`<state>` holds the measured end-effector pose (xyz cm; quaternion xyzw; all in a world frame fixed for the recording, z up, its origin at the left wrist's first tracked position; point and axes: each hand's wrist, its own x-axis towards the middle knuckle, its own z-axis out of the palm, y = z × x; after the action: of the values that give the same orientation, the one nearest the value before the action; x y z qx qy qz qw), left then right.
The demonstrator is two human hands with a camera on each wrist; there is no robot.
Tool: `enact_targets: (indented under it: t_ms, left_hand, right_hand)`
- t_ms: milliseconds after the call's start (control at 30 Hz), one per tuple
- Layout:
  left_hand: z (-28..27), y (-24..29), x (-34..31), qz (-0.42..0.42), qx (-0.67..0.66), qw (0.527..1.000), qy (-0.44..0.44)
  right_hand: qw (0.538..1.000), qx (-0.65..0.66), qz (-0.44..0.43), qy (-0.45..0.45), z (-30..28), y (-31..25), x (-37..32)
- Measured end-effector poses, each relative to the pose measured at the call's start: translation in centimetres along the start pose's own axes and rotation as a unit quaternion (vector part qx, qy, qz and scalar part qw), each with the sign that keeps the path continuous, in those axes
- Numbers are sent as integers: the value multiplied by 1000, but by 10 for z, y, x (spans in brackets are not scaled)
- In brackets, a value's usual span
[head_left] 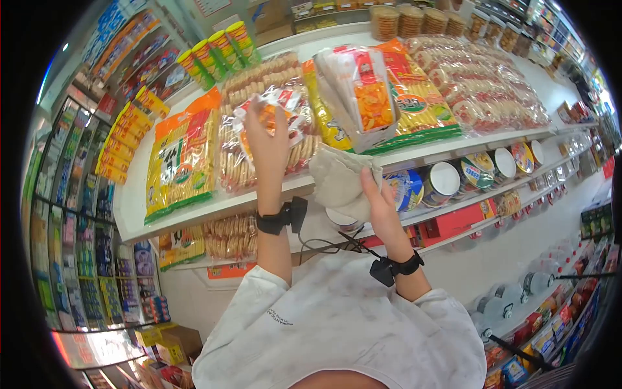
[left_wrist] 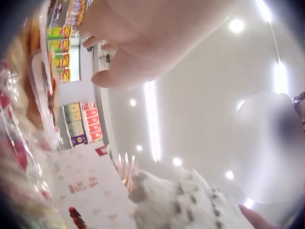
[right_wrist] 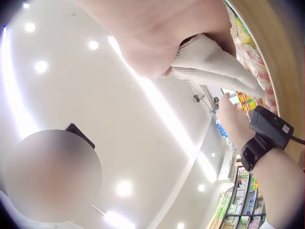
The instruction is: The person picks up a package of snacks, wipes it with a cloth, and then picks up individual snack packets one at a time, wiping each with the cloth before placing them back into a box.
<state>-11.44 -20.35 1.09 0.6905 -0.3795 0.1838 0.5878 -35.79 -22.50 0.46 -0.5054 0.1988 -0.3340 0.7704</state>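
Note:
My left hand (head_left: 267, 139) is over small white, red and orange packets (head_left: 295, 117) lying on clear bags of round biscuits (head_left: 236, 165). Its thumb and fingers are apart; whether they touch a packet cannot be made out. In the left wrist view that hand (left_wrist: 152, 38) shows nothing between its fingers. My right hand (head_left: 383, 211) grips a crumpled grey-white cloth (head_left: 340, 181) in front of the shelf edge, thumb on top. The cloth (right_wrist: 214, 64) hangs from the right hand (right_wrist: 167, 33) in the right wrist view. Beside the packets stands a white box (head_left: 343, 97) holding orange snack packets.
Yellow-green noodle-like packs (head_left: 181, 155) flank the biscuit bags on the white shelf (head_left: 259, 198). Green cans (head_left: 223, 52) stand behind, and more bagged biscuits (head_left: 479, 84) lie to the right. Round tubs (head_left: 444, 178) fill the lower shelf. Cables (head_left: 324, 243) hang between the wrists.

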Motion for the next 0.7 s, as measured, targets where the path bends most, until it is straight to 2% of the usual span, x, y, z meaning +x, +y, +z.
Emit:
enact_targets:
  t_ms: [33, 133, 233, 333, 467, 533, 633, 700]
  left_hand:
    - [1, 28, 1, -78, -118, 985, -99]
    - [23, 71, 1, -90, -127, 960, -234]
    - [52, 73, 1, -2, -98, 973, -210]
    - [61, 82, 1, -35, -33, 978, -202]
    - [77, 59, -2, -9, -73, 979, -188]
    - [75, 60, -5, 7, -75, 982, -174]
    - [66, 68, -8, -22, -88, 982, -168]
    - [57, 71, -8, 13, -77, 987, -140]
  right_hand:
    - [1000, 3, -9, 8, -2, -3, -1]
    - [999, 2, -32, 21, -2, -9, 1]
    - [998, -8, -56, 30, -5, -12, 3]
    - [995, -22, -80, 48, -14, -18, -1]
    - [991, -29, -93, 96, -21, -17, -13]
    - [987, -14, -109, 114, -21, -18, -14]
    - [982, -2, -114, 149, -21, -19, -16]
    - [975, -3, -115, 191, -26, -7, -13]
